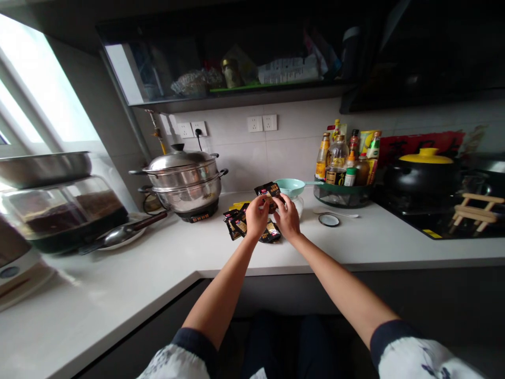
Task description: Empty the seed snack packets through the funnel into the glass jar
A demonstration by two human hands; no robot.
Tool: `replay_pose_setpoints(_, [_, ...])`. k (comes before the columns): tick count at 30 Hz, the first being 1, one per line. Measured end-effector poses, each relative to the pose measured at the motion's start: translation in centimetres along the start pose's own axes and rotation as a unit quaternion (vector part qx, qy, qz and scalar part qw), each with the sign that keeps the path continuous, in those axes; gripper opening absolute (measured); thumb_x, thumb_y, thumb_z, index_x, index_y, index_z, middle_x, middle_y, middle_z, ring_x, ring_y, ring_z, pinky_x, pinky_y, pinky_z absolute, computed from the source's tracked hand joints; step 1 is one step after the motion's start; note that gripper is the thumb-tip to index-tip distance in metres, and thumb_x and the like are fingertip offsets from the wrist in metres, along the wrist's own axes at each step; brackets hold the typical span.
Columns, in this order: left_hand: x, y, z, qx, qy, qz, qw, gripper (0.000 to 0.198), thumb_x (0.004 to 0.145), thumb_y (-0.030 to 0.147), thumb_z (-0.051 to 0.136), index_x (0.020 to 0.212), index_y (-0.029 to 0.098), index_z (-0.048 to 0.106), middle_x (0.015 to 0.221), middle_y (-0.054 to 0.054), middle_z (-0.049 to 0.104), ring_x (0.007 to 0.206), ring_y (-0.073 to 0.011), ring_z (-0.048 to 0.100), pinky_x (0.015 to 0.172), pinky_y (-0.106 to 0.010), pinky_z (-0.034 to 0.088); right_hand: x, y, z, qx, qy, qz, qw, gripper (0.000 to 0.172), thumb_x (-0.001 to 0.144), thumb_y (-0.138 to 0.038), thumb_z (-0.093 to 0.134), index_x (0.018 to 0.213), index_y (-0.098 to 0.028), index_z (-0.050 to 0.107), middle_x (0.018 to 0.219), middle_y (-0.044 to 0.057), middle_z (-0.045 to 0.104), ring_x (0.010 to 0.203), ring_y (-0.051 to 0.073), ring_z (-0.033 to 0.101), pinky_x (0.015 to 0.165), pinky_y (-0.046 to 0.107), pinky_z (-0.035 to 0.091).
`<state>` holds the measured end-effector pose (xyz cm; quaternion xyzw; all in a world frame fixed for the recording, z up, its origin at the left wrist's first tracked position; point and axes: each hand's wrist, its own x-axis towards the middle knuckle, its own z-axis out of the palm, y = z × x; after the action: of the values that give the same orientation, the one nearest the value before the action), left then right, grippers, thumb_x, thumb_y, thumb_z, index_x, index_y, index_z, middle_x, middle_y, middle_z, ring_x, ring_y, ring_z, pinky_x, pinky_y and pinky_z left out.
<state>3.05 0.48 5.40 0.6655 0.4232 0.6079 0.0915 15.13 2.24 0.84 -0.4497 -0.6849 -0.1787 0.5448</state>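
Observation:
Between my two hands is a small black packet (266,188) with gold and red print. My left hand (257,217) pinches its left side, and my right hand (287,217) has its fingers closed on the right side. Below them, several similar black packets (235,223) lie in a loose pile on the counter. Just behind my right hand, a mint-green funnel (291,186) with a long handle sits over a clear glass jar (299,204), which my hand partly covers. What the fingertips press on is too small to make out.
A round lid (329,220) and a pale spoon (340,213) lie to the right, before a tray of sauce bottles (343,197). A steel steamer pot (185,179) stands at left. A black pot (426,171) and a small wooden rack (475,213) are on the stove.

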Motion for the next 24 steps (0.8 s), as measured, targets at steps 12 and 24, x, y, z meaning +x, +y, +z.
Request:
replay_pose_setpoints(12, [5.8,2.9,1.7,-0.031,-0.068,0.057,0.996,0.047,0.089,0.032,0.047,0.134,0.018,0.046,0.109,-0.01,0.065,0.088,-0.0144,0.063,0.083,-0.028,0.051,3.7,1.9,-3.7,0.151,0.1,0.125,0.975,0.041,0.089,-0.037,0.047,0.126,-0.02,0.05,0.125,0.016,0.052,0.118,0.025,0.049,0.091,0.038,0.049])
replay_pose_setpoints(24, [15.8,4.4,4.5,0.028,-0.233,0.096,0.967,0.033,0.08,0.018,0.055,0.111,0.013,0.064,0.105,-0.01,0.069,0.077,-0.013,0.061,0.08,-0.028,0.049,8.0,6.4,-4.9,0.409,-0.031,0.289,0.865,0.053,0.07,-0.054,0.066,0.111,-0.021,0.055,0.109,0.007,0.064,0.081,0.015,0.061,0.068,0.029,0.055])
